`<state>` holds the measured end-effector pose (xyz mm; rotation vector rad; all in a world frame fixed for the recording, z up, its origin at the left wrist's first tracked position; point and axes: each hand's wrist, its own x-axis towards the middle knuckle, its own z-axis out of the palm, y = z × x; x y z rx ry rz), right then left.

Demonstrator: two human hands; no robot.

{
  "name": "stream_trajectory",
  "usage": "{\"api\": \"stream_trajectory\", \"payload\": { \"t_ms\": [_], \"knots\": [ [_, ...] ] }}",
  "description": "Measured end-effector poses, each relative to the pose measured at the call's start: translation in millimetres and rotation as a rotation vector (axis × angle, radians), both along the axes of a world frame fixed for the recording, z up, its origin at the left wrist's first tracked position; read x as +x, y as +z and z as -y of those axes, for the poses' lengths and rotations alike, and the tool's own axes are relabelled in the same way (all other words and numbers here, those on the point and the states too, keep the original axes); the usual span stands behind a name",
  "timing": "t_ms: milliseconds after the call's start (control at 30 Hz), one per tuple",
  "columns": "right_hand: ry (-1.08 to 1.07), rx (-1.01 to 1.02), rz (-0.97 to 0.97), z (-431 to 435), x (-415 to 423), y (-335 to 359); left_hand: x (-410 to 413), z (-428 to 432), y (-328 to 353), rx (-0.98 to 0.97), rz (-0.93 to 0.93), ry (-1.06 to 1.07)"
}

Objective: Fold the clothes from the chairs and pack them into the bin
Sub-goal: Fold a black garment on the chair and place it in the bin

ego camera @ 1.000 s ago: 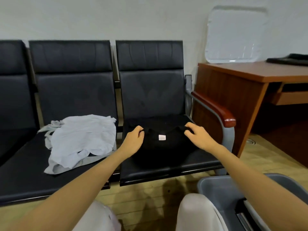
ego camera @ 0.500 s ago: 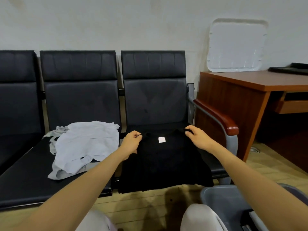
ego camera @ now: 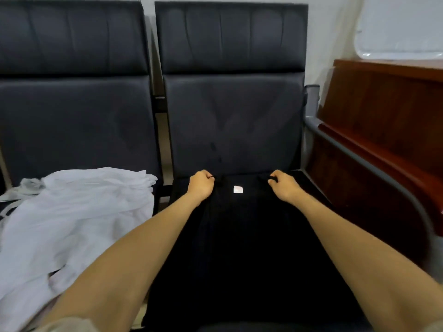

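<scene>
- Seating: a row of black padded chairs (ego camera: pixel 230 111) against a pale wall serves as the work surface. A wooden desk (ego camera: pixel 383 111) stands just beside its right end.
- Nearest the camera, both bare forearms reach forward over the right-hand seat.
- Black shirt (ego camera: pixel 239 248): spread flat on that seat, with the white label (ego camera: pixel 238 189) at its far edge facing up. Its near part appears to hang over the seat front.
- Left hand (ego camera: pixel 201 185): fingers curled, pinching the shirt's far edge just left of the label.
- Right hand (ego camera: pixel 284 188): fingers curled, pinching the same edge just right of the label.
- White clothes (ego camera: pixel 72 224): a crumpled, unfolded heap on the neighbouring seat to the left.
- Bin: not in view.
- Assessment: early stage. The shirt is laid out but shows no fold yet. Folding it, folding the white heap and all the packing remain.
</scene>
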<state>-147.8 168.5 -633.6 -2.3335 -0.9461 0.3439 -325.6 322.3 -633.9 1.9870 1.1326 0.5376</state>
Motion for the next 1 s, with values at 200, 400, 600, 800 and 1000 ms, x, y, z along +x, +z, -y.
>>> {"api": "stream_trajectory", "payload": {
  "t_ms": [200, 400, 600, 800, 1000],
  "knots": [
    [-0.108, -0.009, 0.206, -11, 8, -71, 9, -4, -58, 0.134, -0.143, -0.025],
    [-0.097, 0.038, 0.316, 2, -4, -51, -13, 9, -52, 0.434, -0.213, -0.103],
    [0.078, -0.039, 0.369, 66, -58, -38, -82, 71, -43, 0.438, -0.373, -0.297],
    [0.199, -0.173, 0.337, 141, -128, -40, -167, 133, -29, 0.306, -0.456, -0.309],
    [0.346, -0.242, 0.28, 158, -200, -36, -232, 172, -21, 0.214, -0.38, -0.163]
  ]
}}
